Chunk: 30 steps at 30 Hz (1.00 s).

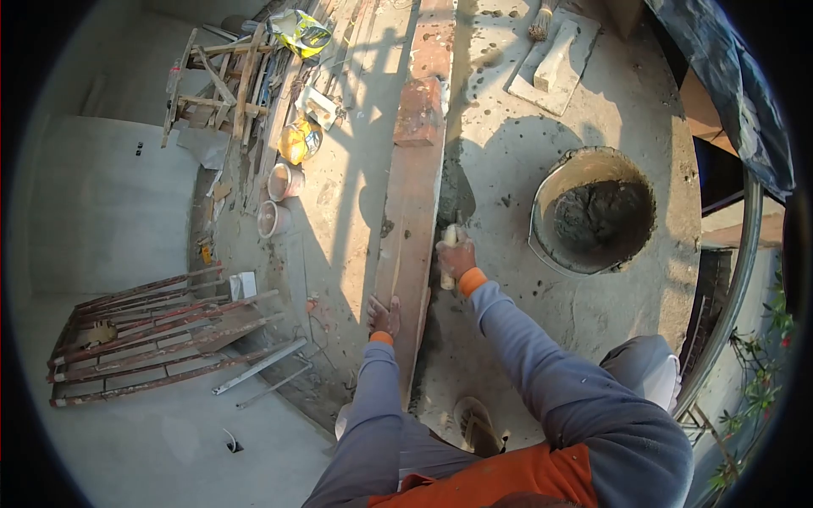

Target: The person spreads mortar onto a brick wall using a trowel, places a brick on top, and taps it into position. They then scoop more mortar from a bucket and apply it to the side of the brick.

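My right hand [457, 256] is closed around the pale handle of a trowel [448, 275], beside the right edge of a long board [412, 220]. The trowel's blade points away from me and is hard to make out against the dark wet mortar [456, 182] along that edge. My left hand [384, 317] lies against the board's left side with its fingers stretched out. Farther along, a reddish brick [419, 113] sits on top of the board. To the right stands a bucket [546, 188] with grey mortar [593, 216] inside.
A plastering float [555, 72] and a brush [540, 24] lie at the upper right. Scrap wood [229, 80], bags and two small tubs [273, 218] are at the left, above a rusty metal grille [152, 334]. A curved railing [737, 313] borders the right side.
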{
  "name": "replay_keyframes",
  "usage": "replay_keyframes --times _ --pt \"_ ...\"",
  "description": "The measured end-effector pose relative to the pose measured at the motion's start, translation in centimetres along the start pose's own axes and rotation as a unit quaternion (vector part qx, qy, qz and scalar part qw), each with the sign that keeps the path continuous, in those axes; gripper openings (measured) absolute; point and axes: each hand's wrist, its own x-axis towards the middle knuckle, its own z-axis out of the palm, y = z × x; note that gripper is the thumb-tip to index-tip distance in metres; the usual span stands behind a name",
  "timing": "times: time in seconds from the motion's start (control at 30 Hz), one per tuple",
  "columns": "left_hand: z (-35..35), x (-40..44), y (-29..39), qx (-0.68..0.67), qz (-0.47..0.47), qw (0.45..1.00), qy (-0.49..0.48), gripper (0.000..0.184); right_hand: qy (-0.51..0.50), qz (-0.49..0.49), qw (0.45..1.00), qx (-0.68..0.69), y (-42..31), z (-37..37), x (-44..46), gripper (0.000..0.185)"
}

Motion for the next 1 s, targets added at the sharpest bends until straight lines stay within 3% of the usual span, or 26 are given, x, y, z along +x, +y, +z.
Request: replay_keyframes --times 0.07,0.13,0.2,0.33,0.4,0.43,0.5,0.63,0.7,0.73,0.8,0.83,0.9,0.97,1.0 --pt "0.2 0.3 -0.2 -0.016 -0.006 1.0 -0.007 0.098 -0.102 0.094 0.982 0.126 -2.8 -3.4 -0.6 0.04" --pt "0.0 0.1 0.0 -0.018 -0.008 1.0 -0.007 0.098 -0.13 0.092 0.978 0.137 -2.1 -5.0 -0.1 0.037" --pt "0.0 -0.1 0.3 -0.02 -0.012 1.0 -0.007 0.098 -0.185 0.134 0.944 0.24 -2.2 -6.3 0.4 0.034" --pt "-0.2 -0.1 0.5 -0.005 -0.016 1.0 -0.003 0.098 -0.167 0.128 0.941 0.267 -3.5 -6.9 0.2 0.038" --pt "-0.2 -0.2 0.3 0.008 -0.017 1.0 0.002 0.097 0.031 -0.03 0.997 0.058 -3.3 -5.0 0.7 0.051" --pt "-0.1 -0.1 0.2 -0.004 -0.013 1.0 -0.002 0.098 0.031 -0.029 0.997 0.06 -3.7 -4.0 0.7 0.051" --pt "-0.2 -0.1 0.1 -0.015 -0.009 1.0 -0.003 0.098 0.285 -0.128 0.947 -0.069 -4.6 -1.8 0.6 0.063" --pt "0.1 -0.3 0.0 -0.016 0.004 1.0 0.004 0.098 0.206 -0.016 0.969 -0.131 -4.0 0.3 0.8 0.065" --pt "-0.2 -0.1 0.0 -0.008 0.016 1.0 0.013 0.099 0.01 0.015 0.998 -0.056 -5.5 -0.8 -0.2 0.063" --pt "-0.2 -0.3 0.1 -0.011 0.014 1.0 0.012 0.099 0.008 0.017 0.998 -0.056 -6.8 -1.5 -0.8 0.063" --pt "-0.3 -0.6 0.1 -0.016 0.008 1.0 0.007 0.099 0.044 0.07 0.993 0.084 -8.8 -2.6 -1.6 0.06" --pt "-0.3 -0.6 0.2 -0.017 0.002 1.0 0.005 0.099 0.067 0.022 0.987 0.147 -4.5 -1.7 -0.1 0.053" --pt "-0.2 -0.6 0.3 -0.022 -0.006 1.0 0.002 0.099 0.059 0.017 0.995 0.078 1.2 -4.0 2.6 0.047" --pt "-0.2 -0.3 0.1 -0.02 0.001 1.0 0.003 0.099 0.051 0.015 0.999 0.013 2.4 -5.7 2.6 0.042" --pt "-0.2 -0.1 0.2 -0.02 -0.001 1.0 0.004 0.099 0.045 0.091 0.983 0.151 1.5 -6.8 1.5 0.035"
